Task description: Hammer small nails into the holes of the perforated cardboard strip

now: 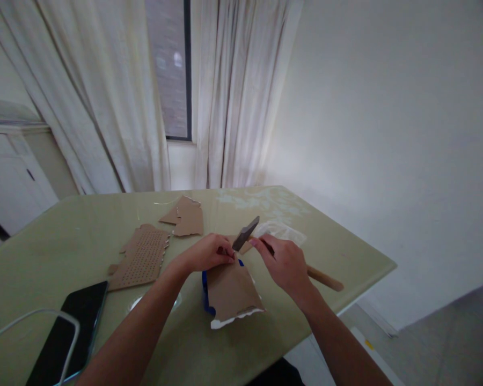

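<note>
My left hand pinches the top edge of a torn brown cardboard piece with a white and blue underside, which lies on the pale green table. My right hand is closed round a wooden-handled hammer. The hammer's dark metal head hovers just above my left fingers and the cardboard's top edge.
A perforated cardboard piece and two more torn pieces lie further left and back. A black phone with a white cable lies at the near left. Crumpled clear plastic sits behind my right hand. The table's right edge is close.
</note>
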Motion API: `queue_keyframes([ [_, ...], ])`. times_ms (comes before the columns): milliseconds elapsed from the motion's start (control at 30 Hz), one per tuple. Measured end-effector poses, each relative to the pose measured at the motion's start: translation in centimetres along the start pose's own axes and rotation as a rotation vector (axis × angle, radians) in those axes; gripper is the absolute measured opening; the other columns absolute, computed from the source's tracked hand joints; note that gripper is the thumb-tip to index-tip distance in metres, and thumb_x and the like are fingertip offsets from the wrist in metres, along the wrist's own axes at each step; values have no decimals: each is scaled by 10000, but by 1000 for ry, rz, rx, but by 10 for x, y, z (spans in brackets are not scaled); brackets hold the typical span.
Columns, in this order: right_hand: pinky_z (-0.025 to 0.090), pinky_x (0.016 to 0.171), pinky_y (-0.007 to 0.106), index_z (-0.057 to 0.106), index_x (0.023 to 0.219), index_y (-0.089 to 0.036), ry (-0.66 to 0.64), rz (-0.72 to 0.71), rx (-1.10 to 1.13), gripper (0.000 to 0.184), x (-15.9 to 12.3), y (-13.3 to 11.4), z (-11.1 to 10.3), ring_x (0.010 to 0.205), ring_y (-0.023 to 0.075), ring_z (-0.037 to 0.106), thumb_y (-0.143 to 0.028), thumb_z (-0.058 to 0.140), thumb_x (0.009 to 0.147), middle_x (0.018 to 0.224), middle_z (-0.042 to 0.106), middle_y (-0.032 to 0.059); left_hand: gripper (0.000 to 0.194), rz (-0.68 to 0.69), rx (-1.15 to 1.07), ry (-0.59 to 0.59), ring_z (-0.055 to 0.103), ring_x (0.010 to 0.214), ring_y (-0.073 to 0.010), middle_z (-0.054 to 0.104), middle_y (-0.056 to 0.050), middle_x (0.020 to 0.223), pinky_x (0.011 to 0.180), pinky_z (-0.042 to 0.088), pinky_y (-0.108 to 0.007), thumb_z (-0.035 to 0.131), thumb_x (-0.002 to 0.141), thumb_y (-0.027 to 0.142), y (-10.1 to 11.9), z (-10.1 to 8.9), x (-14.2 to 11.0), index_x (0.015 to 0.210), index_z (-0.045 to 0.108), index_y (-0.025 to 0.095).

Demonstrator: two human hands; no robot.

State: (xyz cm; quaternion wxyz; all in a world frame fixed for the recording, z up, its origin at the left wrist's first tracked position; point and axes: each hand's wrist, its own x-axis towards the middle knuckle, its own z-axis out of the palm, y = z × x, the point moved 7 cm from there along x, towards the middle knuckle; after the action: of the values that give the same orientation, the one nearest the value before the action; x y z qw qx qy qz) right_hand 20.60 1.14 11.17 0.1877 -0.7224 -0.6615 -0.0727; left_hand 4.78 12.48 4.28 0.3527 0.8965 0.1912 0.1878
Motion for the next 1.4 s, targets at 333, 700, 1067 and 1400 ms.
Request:
queue_keyframes([
  [333, 327, 672, 328, 822, 1010, -258, -10, -1, 53, 396, -2, 1, 6, 850, 251, 783, -496, 558, 1183, 905, 834, 50, 132, -1, -23, -25, 732, 942, -215, 827, -56, 1039, 875, 535, -290, 778, 931, 310, -2, 1, 0, 905, 853, 204],
  [700, 327, 670, 331, 818, 1014, -252, 13, -44, 42, 419, 0, 4, -1, 829, 237, 773, -518, 544, 1186, 893, 828, 41, 144, -28, -8, -45, 734, 948, -214, 811, -54, 1054, 861, 518, -291, 776, 930, 319, -4, 0, 0, 946, 886, 227],
  [1067, 295, 653, 329, 804, 996, -251, -41, -54, -60, 452, 6, 1, -3, 814, 232, 750, -549, 524, 1190, 903, 824, 48, 163, -65, 59, -57, 730, 941, -220, 803, -58, 1041, 841, 512, -297, 764, 920, 327, -2, 0, 1, 954, 893, 234],
  [1400, 351, 680, 323, 806, 1026, -234, 28, -25, 3, 458, 5, 9, 0, 830, 237, 762, -514, 491, 1203, 903, 823, 58, 509, -99, 184, -113, 690, 1065, -278, 728, -78, 1178, 937, 514, -348, 916, 791, 540, 12, -7, -9, 1198, 833, 244],
])
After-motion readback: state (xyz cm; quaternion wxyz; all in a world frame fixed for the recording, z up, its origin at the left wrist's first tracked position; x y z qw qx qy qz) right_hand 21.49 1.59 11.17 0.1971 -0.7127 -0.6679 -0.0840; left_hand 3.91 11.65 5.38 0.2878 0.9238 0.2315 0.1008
